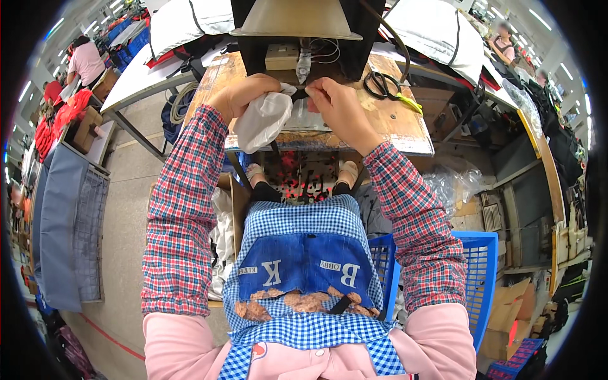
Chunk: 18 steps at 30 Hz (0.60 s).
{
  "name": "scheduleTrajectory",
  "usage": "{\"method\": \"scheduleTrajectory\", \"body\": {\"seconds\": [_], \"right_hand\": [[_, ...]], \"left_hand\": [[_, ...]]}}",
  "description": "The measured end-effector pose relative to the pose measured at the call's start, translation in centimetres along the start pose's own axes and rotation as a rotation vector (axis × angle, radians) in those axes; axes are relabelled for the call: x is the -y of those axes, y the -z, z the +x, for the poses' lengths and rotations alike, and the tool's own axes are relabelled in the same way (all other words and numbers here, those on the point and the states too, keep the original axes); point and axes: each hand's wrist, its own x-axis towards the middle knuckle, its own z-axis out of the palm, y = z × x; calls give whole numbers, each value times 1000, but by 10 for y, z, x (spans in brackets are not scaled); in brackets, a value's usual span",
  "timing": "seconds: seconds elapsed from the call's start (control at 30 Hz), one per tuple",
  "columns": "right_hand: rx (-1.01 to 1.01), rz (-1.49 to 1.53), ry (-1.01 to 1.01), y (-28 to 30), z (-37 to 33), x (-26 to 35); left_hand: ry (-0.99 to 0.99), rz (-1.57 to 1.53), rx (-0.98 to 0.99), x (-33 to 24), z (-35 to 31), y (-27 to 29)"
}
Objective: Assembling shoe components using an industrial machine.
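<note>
My left hand [244, 95] is closed on a piece of thin white fabric [265, 120], which hangs from it over the front edge of a worn wooden worktable. A small black strip [298, 95] shows at the fabric's upper corner, between my two hands. My right hand [339, 109] pinches the strip's right end between thumb and fingers. Just above my fingertips, a silvery wrapped metal tip [304, 63] points down from a dark machine housing with a pale cover [297, 20]. Black-handled scissors [380, 83] with a yellow-green end lie right of my right hand.
The wooden worktable [402, 130] carries the machine. White and black sewn pieces [421, 35] are piled on side tables. A blue plastic basket [478, 272] stands at my right, an open cardboard box [237, 215] at my left. Other people [87, 60] are farther off.
</note>
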Motion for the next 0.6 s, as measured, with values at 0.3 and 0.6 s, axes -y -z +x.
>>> {"method": "scheduleTrajectory", "body": {"seconds": [0.3,0.6], "right_hand": [[9,15,-14,1,12,-9],[31,16,-62,2,13,-2]], "left_hand": [[498,-598,-85,-5,9,-1],[743,-875,-103,-3,9,1]]}}
